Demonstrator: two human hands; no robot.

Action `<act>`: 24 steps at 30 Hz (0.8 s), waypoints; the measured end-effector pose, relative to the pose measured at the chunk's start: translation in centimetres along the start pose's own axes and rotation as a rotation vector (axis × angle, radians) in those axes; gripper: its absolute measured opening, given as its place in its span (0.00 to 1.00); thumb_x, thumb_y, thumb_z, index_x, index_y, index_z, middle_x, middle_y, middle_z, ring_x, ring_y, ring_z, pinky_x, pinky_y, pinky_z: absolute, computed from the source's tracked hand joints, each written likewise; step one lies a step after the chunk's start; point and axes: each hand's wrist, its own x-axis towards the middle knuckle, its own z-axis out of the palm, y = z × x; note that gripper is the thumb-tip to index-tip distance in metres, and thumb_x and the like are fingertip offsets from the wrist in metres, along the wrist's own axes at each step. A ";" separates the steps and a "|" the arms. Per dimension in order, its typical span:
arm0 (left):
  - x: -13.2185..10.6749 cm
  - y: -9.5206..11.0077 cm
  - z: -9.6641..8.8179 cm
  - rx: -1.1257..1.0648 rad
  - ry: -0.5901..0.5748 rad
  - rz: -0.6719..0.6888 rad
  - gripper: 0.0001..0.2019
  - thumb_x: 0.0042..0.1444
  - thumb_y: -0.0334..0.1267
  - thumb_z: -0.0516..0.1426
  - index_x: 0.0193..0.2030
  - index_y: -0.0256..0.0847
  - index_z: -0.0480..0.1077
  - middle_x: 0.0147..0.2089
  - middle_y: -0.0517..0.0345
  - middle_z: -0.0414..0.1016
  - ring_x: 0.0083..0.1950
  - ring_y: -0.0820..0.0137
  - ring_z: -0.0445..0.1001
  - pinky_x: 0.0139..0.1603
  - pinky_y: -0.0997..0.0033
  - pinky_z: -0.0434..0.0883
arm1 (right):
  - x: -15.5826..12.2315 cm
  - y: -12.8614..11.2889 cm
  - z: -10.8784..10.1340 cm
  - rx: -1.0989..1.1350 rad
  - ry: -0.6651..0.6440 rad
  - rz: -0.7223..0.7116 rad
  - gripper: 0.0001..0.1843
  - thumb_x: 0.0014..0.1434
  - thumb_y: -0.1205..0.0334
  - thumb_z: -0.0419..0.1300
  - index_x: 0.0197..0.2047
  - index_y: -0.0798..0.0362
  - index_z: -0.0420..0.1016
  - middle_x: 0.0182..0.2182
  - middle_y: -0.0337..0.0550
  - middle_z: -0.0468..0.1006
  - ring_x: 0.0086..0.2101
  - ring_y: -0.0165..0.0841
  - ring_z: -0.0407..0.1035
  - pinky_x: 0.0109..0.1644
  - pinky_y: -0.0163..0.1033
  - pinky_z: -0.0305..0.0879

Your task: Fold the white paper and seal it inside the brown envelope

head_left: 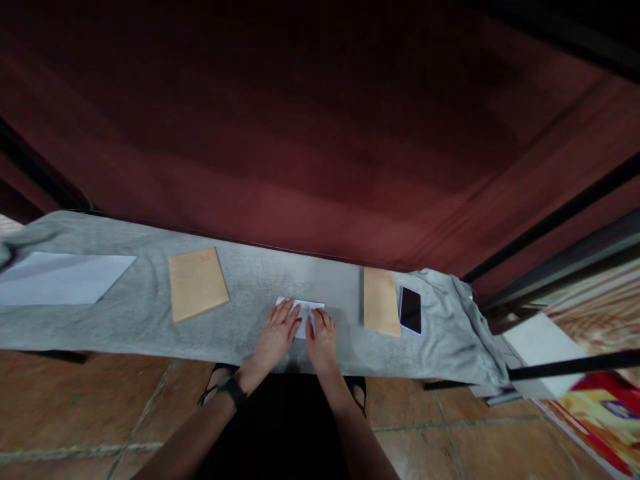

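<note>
A small white sheet of paper (303,309) lies on the grey cloth in front of me, partly covered by my hands. My left hand (280,324) rests flat on its left part, fingers stretched out and a little apart. On the right side of the paper lies my right hand (322,331), its fingers extended and pressing down on the surface. Neither hand grips anything. Whether the paper is folded I cannot tell. Brown envelopes lie on both sides: one (199,284) to the left and another (381,301) to the right.
The grey cloth (255,273) covers a long narrow bench beside a dark red upright surface (280,200). A stack of white paper (60,279) lies far left. A phone (411,311) sits beside the right envelope. A red and yellow package (600,413) is on the tiled floor at right.
</note>
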 end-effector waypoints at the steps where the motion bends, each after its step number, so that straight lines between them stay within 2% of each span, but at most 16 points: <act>1: 0.1 0.4 0.5 0.016 -0.038 0.044 0.24 0.65 0.35 0.47 0.66 0.37 0.65 0.70 0.44 0.62 0.71 0.56 0.59 0.69 0.51 0.59 | 0.3 -0.4 0.4 0.048 -0.019 -0.026 0.21 0.70 0.64 0.46 0.61 0.56 0.70 0.58 0.52 0.73 0.57 0.39 0.66 0.62 0.47 0.61; 3: 0.2 0.8 1.4 0.053 -0.111 0.082 0.26 0.63 0.32 0.46 0.67 0.37 0.64 0.72 0.45 0.60 0.73 0.58 0.56 0.71 0.51 0.55 | 0.8 -0.8 1.2 0.071 -0.078 -0.060 0.24 0.72 0.62 0.42 0.64 0.58 0.68 0.61 0.51 0.70 0.61 0.36 0.62 0.66 0.44 0.57; 5: 0.2 0.9 2.0 0.075 -0.149 0.081 0.27 0.62 0.31 0.46 0.68 0.36 0.62 0.73 0.46 0.58 0.74 0.59 0.53 0.73 0.51 0.52 | 1.1 -0.6 1.7 0.005 -0.139 -0.070 0.25 0.73 0.60 0.41 0.66 0.59 0.65 0.64 0.51 0.67 0.65 0.36 0.57 0.69 0.46 0.51; 9: 0.0 0.4 2.2 0.063 -0.131 0.048 0.28 0.66 0.37 0.43 0.71 0.34 0.57 0.73 0.45 0.57 0.74 0.61 0.52 0.73 0.54 0.50 | 0.8 0.5 1.8 -0.145 -0.194 -0.062 0.28 0.74 0.55 0.42 0.71 0.60 0.56 0.69 0.51 0.56 0.68 0.40 0.49 0.72 0.51 0.43; 12: -0.3 0.1 1.8 0.046 -0.098 0.001 0.29 0.67 0.43 0.42 0.71 0.32 0.56 0.72 0.43 0.58 0.74 0.60 0.53 0.73 0.53 0.52 | 0.5 1.3 1.7 -0.208 -0.180 -0.068 0.30 0.73 0.53 0.44 0.72 0.61 0.52 0.70 0.53 0.54 0.69 0.41 0.49 0.71 0.51 0.44; 15: -0.5 -0.2 1.3 0.040 -0.068 -0.053 0.31 0.68 0.47 0.42 0.71 0.30 0.55 0.73 0.41 0.56 0.75 0.58 0.51 0.73 0.52 0.51 | 0.3 2.1 1.7 -0.249 -0.123 -0.094 0.31 0.73 0.53 0.46 0.71 0.62 0.53 0.69 0.55 0.54 0.68 0.43 0.51 0.71 0.52 0.46; 20: -0.6 -0.9 0.6 0.040 -0.079 -0.130 0.33 0.67 0.50 0.43 0.71 0.26 0.55 0.73 0.37 0.54 0.75 0.56 0.51 0.74 0.52 0.50 | 0.0 3.3 1.1 -0.279 -0.060 -0.122 0.30 0.73 0.54 0.47 0.71 0.63 0.55 0.68 0.58 0.56 0.67 0.44 0.53 0.70 0.53 0.48; 24: -0.4 -0.3 0.2 0.076 -0.086 -0.189 0.34 0.67 0.50 0.43 0.70 0.24 0.56 0.72 0.34 0.56 0.74 0.54 0.53 0.74 0.49 0.47 | 0.0 3.5 0.7 -0.285 -0.064 -0.108 0.29 0.73 0.55 0.46 0.70 0.62 0.56 0.68 0.56 0.57 0.67 0.45 0.54 0.70 0.55 0.47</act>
